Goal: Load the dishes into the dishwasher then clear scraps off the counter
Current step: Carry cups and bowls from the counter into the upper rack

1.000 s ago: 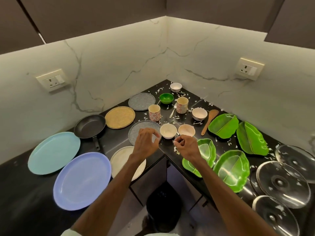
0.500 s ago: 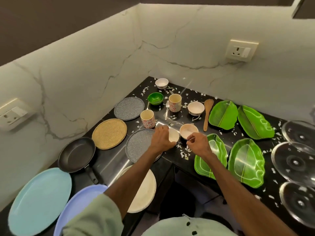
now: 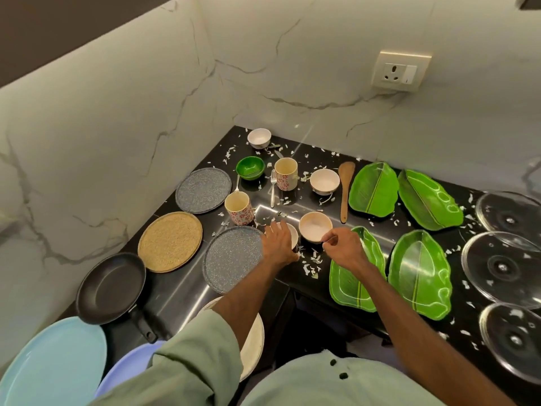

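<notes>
Left hand (image 3: 278,244): fingers curled round the white bowl (image 3: 293,233), just left of the pink bowl (image 3: 315,227).
Right hand (image 3: 344,249): fingertips pinched together at the pink bowl's near rim; what they hold, cannot tell.
Scraps (image 3: 311,266): just before the pink bowl.

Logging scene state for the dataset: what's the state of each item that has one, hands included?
left hand: grip curled round cream bowl
right hand: grip pinches rim of pink bowl
cream bowl: upright, mostly hidden by hand
pink bowl: upright
near mug: upright
far mug: upright
green bowl: upright
frying pan: upright, empty
counter: strewn with scraps
</notes>
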Demonstrator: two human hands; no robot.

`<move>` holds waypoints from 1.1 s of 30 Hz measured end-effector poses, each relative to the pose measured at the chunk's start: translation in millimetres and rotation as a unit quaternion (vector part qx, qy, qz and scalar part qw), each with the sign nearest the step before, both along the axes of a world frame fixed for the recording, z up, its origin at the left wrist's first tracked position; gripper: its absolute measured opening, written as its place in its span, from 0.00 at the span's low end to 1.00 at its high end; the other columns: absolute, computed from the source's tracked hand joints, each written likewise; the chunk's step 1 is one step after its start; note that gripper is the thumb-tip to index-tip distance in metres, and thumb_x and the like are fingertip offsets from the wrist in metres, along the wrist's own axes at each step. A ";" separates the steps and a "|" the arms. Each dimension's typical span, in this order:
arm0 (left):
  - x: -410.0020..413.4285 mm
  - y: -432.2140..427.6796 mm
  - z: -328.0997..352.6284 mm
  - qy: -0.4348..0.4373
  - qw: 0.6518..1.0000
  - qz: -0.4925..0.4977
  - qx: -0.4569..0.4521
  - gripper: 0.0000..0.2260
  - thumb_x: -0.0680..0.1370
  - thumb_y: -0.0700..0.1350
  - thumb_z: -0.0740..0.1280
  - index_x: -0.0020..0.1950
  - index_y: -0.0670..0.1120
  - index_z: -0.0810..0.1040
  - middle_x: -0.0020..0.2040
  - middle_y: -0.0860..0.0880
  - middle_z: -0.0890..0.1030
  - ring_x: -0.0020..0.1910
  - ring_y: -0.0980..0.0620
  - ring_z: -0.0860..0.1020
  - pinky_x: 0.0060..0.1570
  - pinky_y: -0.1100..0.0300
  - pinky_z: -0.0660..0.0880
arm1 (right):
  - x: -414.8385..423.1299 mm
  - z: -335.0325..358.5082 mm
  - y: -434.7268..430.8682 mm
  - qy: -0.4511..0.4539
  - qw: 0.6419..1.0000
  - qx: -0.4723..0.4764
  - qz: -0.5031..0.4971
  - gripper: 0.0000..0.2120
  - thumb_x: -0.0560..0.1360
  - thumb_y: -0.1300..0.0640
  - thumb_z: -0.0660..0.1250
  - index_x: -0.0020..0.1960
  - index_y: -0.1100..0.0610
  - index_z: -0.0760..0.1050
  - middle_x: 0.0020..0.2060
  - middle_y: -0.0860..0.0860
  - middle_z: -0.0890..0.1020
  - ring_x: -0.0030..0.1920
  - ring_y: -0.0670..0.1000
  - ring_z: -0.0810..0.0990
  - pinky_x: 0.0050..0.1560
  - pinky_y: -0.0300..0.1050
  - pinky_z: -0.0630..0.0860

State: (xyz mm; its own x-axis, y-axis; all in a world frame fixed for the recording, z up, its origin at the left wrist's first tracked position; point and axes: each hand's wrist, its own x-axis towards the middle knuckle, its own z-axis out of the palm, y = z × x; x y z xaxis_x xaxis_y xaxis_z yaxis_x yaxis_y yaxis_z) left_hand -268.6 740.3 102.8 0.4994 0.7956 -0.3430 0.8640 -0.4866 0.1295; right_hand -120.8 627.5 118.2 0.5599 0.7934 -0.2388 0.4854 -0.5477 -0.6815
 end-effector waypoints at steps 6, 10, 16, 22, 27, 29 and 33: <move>14.3 8.4 -1.0 0.036 0.998 0.056 0.022 0.53 0.65 0.60 0.81 0.79 0.44 0.54 0.77 0.35 0.61 0.75 0.33 0.61 0.70 0.39 0.65 | 21.7 0.0 16.3 0.003 1.000 0.012 -0.012 0.10 0.71 0.67 0.71 0.45 0.52 0.83 0.43 0.51 0.85 0.45 0.51 0.83 0.48 0.48 0.82; 12.1 16.4 -8.0 0.028 0.994 0.097 -0.028 0.54 0.64 0.59 0.81 0.79 0.47 0.53 0.73 0.35 0.65 0.71 0.33 0.67 0.67 0.40 0.70 | 33.5 -5.4 30.4 -0.006 1.000 0.024 -0.001 0.11 0.69 0.66 0.73 0.49 0.55 0.83 0.46 0.52 0.84 0.48 0.52 0.83 0.46 0.44 0.78; -1.6 28.9 -0.2 -0.191 0.957 0.209 -0.071 0.49 0.59 0.67 0.78 0.73 0.52 0.63 0.66 0.44 0.72 0.64 0.43 0.73 0.59 0.47 0.75 | 42.0 -20.7 53.9 -0.054 0.994 -0.044 0.089 0.27 0.65 0.54 0.81 0.62 0.52 0.77 0.63 0.56 0.73 0.67 0.57 0.70 0.65 0.51 0.70; -21.4 47.4 4.7 -0.261 0.929 0.253 -0.065 0.51 0.54 0.75 0.75 0.71 0.55 0.67 0.63 0.50 0.76 0.61 0.48 0.75 0.59 0.46 0.77 | 28.4 -36.2 70.7 -0.092 0.968 -0.134 0.189 0.35 0.62 0.46 0.83 0.65 0.48 0.74 0.69 0.56 0.65 0.71 0.60 0.63 0.70 0.56 0.69; -31.1 51.9 -2.7 -0.270 0.924 0.258 -0.078 0.52 0.51 0.78 0.73 0.70 0.57 0.67 0.63 0.50 0.75 0.61 0.47 0.75 0.58 0.44 0.78 | 27.0 -44.9 75.1 -0.112 0.971 -0.109 0.180 0.18 0.68 0.40 0.78 0.50 0.51 0.84 0.69 0.57 0.68 0.69 0.59 0.67 0.68 0.56 0.71; -30.5 50.4 4.2 -0.291 0.916 0.259 -0.095 0.54 0.53 0.77 0.74 0.73 0.54 0.66 0.65 0.51 0.75 0.61 0.49 0.75 0.60 0.47 0.77 | 34.7 -38.1 76.9 -0.023 0.987 -0.049 0.153 0.21 0.67 0.33 0.75 0.43 0.51 0.84 0.60 0.55 0.76 0.62 0.58 0.73 0.59 0.53 0.75; -29.8 52.9 13.2 -0.354 0.864 0.304 -0.191 0.51 0.56 0.71 0.79 0.73 0.50 0.67 0.64 0.51 0.75 0.60 0.51 0.77 0.57 0.53 0.79 | 54.0 -2.8 77.0 0.282 0.956 0.071 0.025 0.31 0.62 0.31 0.77 0.47 0.58 0.82 0.44 0.56 0.85 0.44 0.56 0.83 0.45 0.47 0.80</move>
